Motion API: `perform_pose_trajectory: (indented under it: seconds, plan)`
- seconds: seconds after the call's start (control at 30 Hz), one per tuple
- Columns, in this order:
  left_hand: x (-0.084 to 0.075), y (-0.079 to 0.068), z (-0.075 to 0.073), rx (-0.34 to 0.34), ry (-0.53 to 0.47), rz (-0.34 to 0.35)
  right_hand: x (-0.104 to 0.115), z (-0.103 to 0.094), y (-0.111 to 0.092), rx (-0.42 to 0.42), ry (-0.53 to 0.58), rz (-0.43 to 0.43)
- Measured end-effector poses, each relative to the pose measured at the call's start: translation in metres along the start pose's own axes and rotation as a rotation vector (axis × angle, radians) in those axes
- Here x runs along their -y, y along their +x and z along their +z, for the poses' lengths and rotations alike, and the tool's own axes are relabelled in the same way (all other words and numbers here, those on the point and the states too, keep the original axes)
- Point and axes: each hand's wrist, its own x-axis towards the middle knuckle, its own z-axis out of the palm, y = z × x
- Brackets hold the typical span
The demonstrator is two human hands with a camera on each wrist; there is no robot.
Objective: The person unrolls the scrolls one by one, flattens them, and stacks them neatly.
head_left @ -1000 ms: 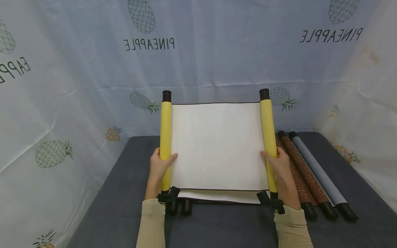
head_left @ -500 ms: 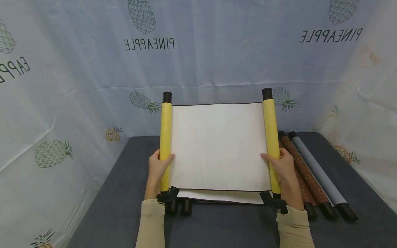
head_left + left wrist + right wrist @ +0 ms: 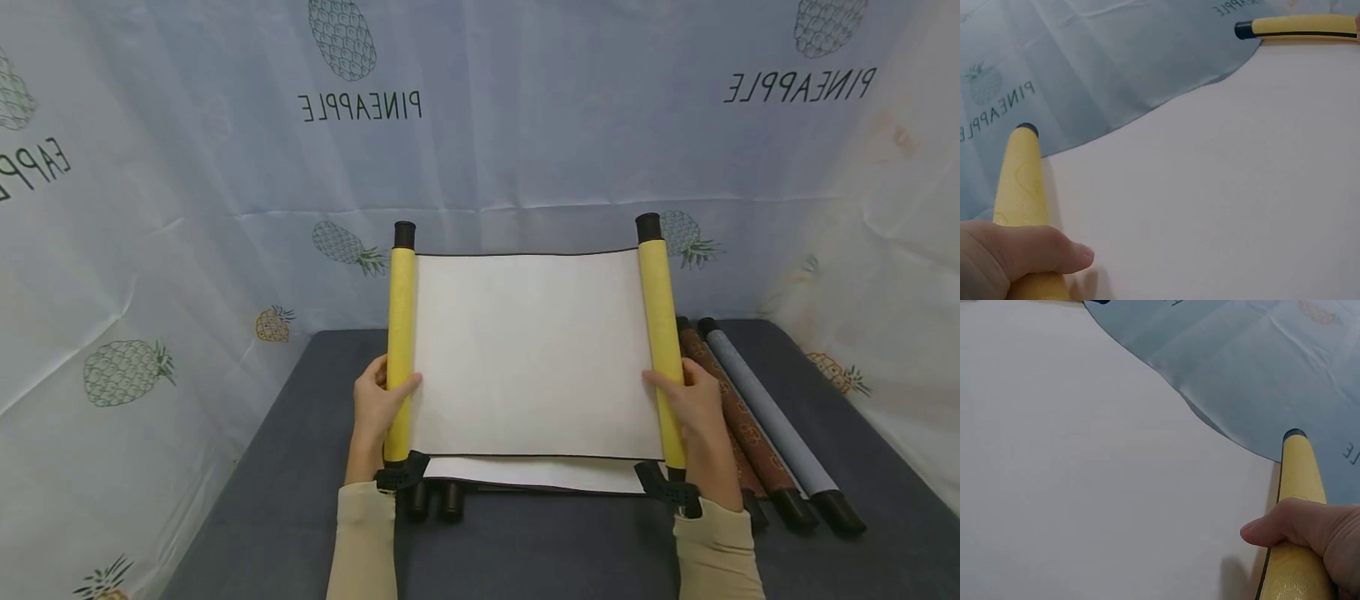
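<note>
A hanging scroll is held up partly unrolled, its blank white sheet [image 3: 532,358] stretched between two yellow rolls with black end caps. My left hand [image 3: 377,404] grips the left yellow roll [image 3: 401,325], thumb laid across its front in the left wrist view. Around the right yellow roll [image 3: 657,308] my right hand [image 3: 693,404] is wrapped, its thumb [image 3: 1266,530] reaching onto the sheet's edge. The fingers behind both rolls are mostly hidden. Below the sheet's lower edge another white sheet [image 3: 540,473] with a dark border shows.
On the right of the dark table [image 3: 300,467] lie brown patterned scrolls [image 3: 738,417] and a grey scroll [image 3: 772,408], side by side. Two black scroll ends [image 3: 452,502] poke out under the held sheet. A pineapple-print curtain [image 3: 510,150] hangs behind and at both sides.
My right hand has moved right with its yellow roll, widening the white sheet between the rolls slightly. The left hand has shifted only a little to the left.
</note>
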Motion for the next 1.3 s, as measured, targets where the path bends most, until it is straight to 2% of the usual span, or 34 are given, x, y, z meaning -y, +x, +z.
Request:
perform_pose_trajectory:
  seconds: [0.17, 0.27, 0.4, 0.6, 0.83, 1.07, 1.3]
  plan:
    - [-0.0015, 0.0014, 0.0010, 0.006, -0.001, -0.046, 0.0024, -0.0033, -0.0011, 0.003, 0.004, 0.018]
    - [-0.0032, 0.0019, 0.0010, -0.003, -0.034, -0.095, 0.0040, -0.0049, -0.0024, 0.012, 0.008, 0.010]
    - [-0.0052, 0.0020, 0.0001, -0.018, -0.061, -0.123, 0.0060, -0.0068, -0.0042, 0.029, 0.009, -0.015]
    - [-0.0051, 0.0016, 0.0004, -0.031, -0.048, -0.124, 0.0061, -0.0063, -0.0047, 0.037, 0.005, -0.012]
    - [-0.0052, 0.0006, 0.0007, -0.043, -0.023, -0.088, 0.0058, -0.0032, -0.0034, 0.052, 0.017, 0.018]
    - [-0.0059, -0.0018, -0.0009, -0.027, -0.048, -0.091, 0.0054, -0.0052, -0.0036, 0.045, 0.032, 0.004]
    - [-0.0053, -0.0026, -0.0034, -0.046, -0.048, -0.094, 0.0053, -0.0068, -0.0057, 0.038, 0.008, 0.011]
